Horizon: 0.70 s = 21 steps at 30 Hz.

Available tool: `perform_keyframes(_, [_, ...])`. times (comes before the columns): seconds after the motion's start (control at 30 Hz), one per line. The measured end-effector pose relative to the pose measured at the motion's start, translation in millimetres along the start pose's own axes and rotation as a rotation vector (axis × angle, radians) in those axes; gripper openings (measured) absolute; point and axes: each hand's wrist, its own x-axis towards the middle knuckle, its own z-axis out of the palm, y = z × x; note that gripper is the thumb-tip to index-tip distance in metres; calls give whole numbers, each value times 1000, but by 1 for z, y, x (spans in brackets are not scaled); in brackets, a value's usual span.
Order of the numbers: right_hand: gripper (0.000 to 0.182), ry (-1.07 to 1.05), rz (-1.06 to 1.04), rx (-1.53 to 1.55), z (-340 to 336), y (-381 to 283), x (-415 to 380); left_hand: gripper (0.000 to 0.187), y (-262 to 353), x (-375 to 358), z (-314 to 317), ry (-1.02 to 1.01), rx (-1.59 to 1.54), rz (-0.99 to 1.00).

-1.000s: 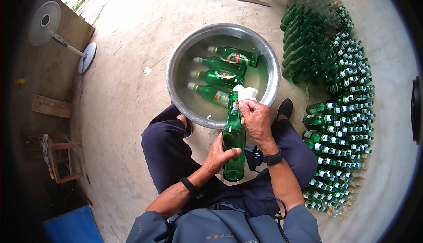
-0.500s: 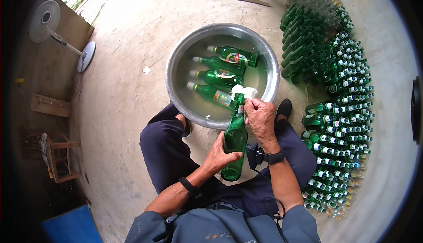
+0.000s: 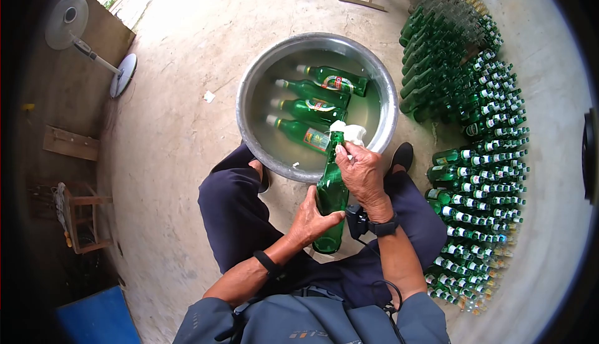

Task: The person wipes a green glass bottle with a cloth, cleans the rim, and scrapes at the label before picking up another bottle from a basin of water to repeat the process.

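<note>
A green glass bottle (image 3: 332, 188) tilts between my knees, its neck pointing toward the metal basin. Around the bottle's body my left hand (image 3: 307, 218) is closed, thumb across the front. My right hand (image 3: 365, 172) is closed at the neck, thumb pressed against the glass; whether a scrap of label is under its fingers is hidden. Beyond the neck, a white crumpled cloth or paper (image 3: 353, 134) sits at the basin's near side. In the cloudy water lie several green bottles with labels, one of them (image 3: 306, 135) closest to my hands.
The wide metal basin (image 3: 254, 150) stands on the concrete floor in front of me. Rows of green bottles (image 3: 483, 172) line the right wall. A standing fan (image 3: 67, 22), a wooden stool (image 3: 92, 200) and a blue panel (image 3: 100, 319) are on the left.
My right hand has shifted slightly up and left, its thumb now over the bottle neck where a small label showed before. My left hand keeps its hold.
</note>
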Motion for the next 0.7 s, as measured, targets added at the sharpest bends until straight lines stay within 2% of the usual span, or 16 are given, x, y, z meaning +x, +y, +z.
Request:
perform_keyframes(0.07, [19, -18, -19, -33, -2, -3, 1, 76, 1, 0, 0, 10, 53, -3])
perform_keyframes(0.13, [20, -47, 73, -29, -3, -5, 0, 73, 3, -1, 0, 32, 154, 2])
perform_keyframes(0.23, [19, -22, 98, 6, -1, -4, 0, 73, 5, -3, 1, 55, 244, -36])
perform_keyframes(0.4, [17, -54, 219, 162, 7, 17, -8, 76, 1, -2, 1, 60, 187, -6])
perform_keyframes(0.57, [18, -50, 251, 239, 7, 3, -6, 77, 5, -1, -1, 85, 221, 16])
perform_keyframes(0.63, [22, -30, 269, 194, 7, 2, -5, 75, 12, -3, -2, 43, 227, -92])
perform_keyframes(0.7, [24, -52, 286, 163, 9, 12, -5, 74, 13, -4, -2, 40, 243, -108])
